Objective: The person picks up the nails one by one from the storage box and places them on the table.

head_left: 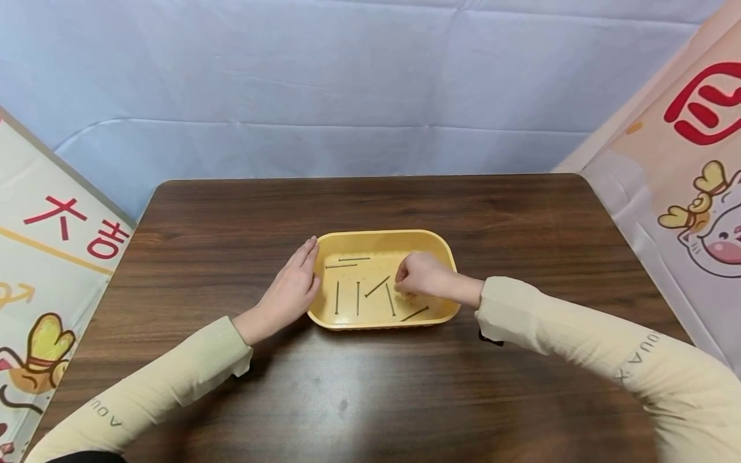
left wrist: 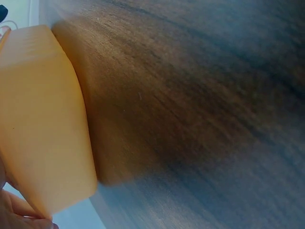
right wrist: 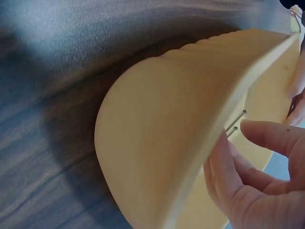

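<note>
A yellow plastic tray (head_left: 379, 319) with rounded corners sits on the wooden table, several thin metal nails (head_left: 357, 299) scattered across its floor. Along the tray's left side lies my left hand (head_left: 294, 283), fingers straight and against the wall; its fingertips show at the rim in the left wrist view. Inside the right half of the tray is my right hand (head_left: 425, 275), fingers bent downward close to a slanted nail (head_left: 390, 299). In the right wrist view a gap shows between thumb (right wrist: 267, 136) and fingers, and two nail heads on the tray floor appear beyond it.
The brown table (head_left: 243, 212) extends around the tray on all sides. A pale cloth (head_left: 347, 83) hangs behind its far edge. Printed panels with red characters and cartoon figures stand at the left (head_left: 64, 257) and right (head_left: 666, 193).
</note>
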Demonstrator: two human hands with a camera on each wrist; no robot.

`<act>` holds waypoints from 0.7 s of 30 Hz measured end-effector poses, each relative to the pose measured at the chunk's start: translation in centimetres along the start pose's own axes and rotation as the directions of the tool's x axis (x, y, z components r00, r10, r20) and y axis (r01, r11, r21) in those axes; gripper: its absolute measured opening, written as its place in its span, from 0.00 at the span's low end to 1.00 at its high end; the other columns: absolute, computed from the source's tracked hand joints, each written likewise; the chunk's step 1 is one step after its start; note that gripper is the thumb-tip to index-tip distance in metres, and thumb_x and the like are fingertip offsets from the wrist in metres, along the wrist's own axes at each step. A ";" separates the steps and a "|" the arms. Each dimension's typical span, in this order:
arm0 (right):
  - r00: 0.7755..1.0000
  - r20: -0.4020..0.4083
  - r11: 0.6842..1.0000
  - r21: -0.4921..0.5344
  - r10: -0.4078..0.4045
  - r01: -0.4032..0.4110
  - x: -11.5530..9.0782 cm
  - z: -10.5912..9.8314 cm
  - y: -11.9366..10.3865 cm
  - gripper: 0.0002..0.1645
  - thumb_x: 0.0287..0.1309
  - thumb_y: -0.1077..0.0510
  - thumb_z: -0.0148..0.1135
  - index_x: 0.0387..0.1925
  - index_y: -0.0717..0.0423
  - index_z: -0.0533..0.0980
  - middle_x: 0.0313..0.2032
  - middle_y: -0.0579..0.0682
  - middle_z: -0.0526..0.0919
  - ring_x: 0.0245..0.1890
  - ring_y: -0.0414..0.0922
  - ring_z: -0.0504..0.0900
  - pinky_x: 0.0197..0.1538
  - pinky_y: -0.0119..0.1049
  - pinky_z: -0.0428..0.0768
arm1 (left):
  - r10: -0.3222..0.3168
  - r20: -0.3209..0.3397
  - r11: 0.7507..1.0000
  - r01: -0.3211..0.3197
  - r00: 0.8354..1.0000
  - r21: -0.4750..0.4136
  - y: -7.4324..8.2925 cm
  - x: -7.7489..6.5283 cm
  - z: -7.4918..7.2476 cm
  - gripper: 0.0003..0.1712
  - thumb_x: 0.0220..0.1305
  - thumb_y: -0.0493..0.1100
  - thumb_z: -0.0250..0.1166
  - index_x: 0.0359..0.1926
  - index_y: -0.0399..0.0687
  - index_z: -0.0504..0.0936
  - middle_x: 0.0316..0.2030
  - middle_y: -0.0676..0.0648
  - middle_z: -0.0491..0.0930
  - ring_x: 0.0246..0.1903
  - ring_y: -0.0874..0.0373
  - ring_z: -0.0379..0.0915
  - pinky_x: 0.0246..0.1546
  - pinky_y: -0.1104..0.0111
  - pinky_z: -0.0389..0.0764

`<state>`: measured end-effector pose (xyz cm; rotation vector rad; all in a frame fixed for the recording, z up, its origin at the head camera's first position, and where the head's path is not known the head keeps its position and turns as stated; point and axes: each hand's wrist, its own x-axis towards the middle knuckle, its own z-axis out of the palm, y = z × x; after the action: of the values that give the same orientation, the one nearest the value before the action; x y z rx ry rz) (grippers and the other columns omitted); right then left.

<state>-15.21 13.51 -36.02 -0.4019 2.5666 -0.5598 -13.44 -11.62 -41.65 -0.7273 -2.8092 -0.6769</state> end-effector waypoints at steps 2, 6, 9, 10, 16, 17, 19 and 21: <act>1.000 0.009 1.000 0.007 0.017 -0.017 0.1 0.2 0.0 0.06 0.50 0.60 0.61 0.25 0.58 0.81 0.20 0.49 0.82 0.20 0.37 0.76 0.32 0.29 0.76 | -0.003 0.008 1.000 0.003 1.000 0.001 -0.1 0.0 0.0 0.31 0.56 0.31 0.53 0.61 0.21 0.59 0.63 0.31 0.57 0.64 0.44 0.53 0.63 0.56 0.57; 0.999 0.020 0.999 0.021 0.048 -0.049 0.4 0.5 0.0 0.05 0.49 0.60 0.61 0.24 0.57 0.81 0.20 0.50 0.82 0.20 0.38 0.77 0.29 0.27 0.74 | -0.003 0.016 1.000 0.003 1.000 0.004 -0.2 0.0 0.1 0.31 0.56 0.31 0.53 0.61 0.21 0.58 0.64 0.31 0.56 0.64 0.44 0.52 0.64 0.57 0.56; 0.997 0.028 0.997 0.027 0.073 -0.073 0.5 0.6 0.0 0.05 0.49 0.60 0.60 0.23 0.57 0.80 0.20 0.50 0.82 0.21 0.40 0.79 0.29 0.27 0.74 | -0.001 0.017 1.000 0.001 1.000 0.002 -0.3 0.1 0.2 0.31 0.56 0.31 0.52 0.61 0.21 0.58 0.64 0.31 0.56 0.64 0.44 0.52 0.64 0.57 0.56; 0.996 0.032 0.996 0.030 0.081 -0.082 0.5 0.7 -0.1 0.05 0.49 0.60 0.60 0.23 0.56 0.80 0.20 0.50 0.82 0.21 0.40 0.79 0.28 0.27 0.74 | 0.000 0.017 1.000 0.000 1.000 0.001 -0.3 0.1 0.2 0.31 0.56 0.31 0.52 0.61 0.21 0.58 0.64 0.31 0.55 0.64 0.44 0.52 0.64 0.57 0.56; 0.993 0.044 0.992 0.049 0.112 -0.114 0.6 0.9 -0.3 0.06 0.48 0.62 0.59 0.20 0.56 0.79 0.19 0.49 0.82 0.21 0.41 0.80 0.26 0.25 0.73 | -0.010 0.027 1.000 0.010 1.000 -0.001 -0.4 0.1 0.3 0.31 0.57 0.31 0.51 0.62 0.22 0.57 0.65 0.32 0.54 0.65 0.44 0.51 0.64 0.56 0.57; 0.993 0.044 0.992 0.050 0.113 -0.115 0.6 0.9 -0.3 0.06 0.48 0.62 0.59 0.20 0.56 0.79 0.19 0.49 0.82 0.21 0.41 0.80 0.25 0.25 0.72 | -0.012 0.029 1.000 0.012 0.999 -0.002 -0.4 0.1 0.4 0.31 0.57 0.31 0.51 0.62 0.22 0.57 0.65 0.32 0.54 0.65 0.44 0.51 0.64 0.56 0.57; 0.992 0.043 0.992 0.048 0.116 -0.118 0.6 1.0 -0.4 0.06 0.47 0.63 0.58 0.19 0.57 0.79 0.18 0.49 0.82 0.20 0.41 0.80 0.24 0.25 0.72 | -0.014 0.034 1.000 0.014 0.999 -0.001 -0.4 0.1 0.4 0.31 0.57 0.32 0.50 0.62 0.22 0.57 0.65 0.32 0.54 0.65 0.44 0.50 0.64 0.56 0.56; 0.992 0.042 0.991 0.046 0.121 -0.123 0.6 1.0 -0.5 0.06 0.47 0.63 0.58 0.19 0.57 0.79 0.18 0.49 0.82 0.19 0.42 0.80 0.24 0.25 0.72 | -0.014 0.033 1.000 0.014 0.999 -0.003 -0.4 0.2 0.4 0.31 0.57 0.32 0.51 0.62 0.22 0.57 0.65 0.32 0.54 0.65 0.44 0.51 0.64 0.56 0.56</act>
<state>-15.08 12.54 -36.85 -0.2353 2.5150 -0.5629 -13.79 -11.70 -42.09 -0.7263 -2.8461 -0.6781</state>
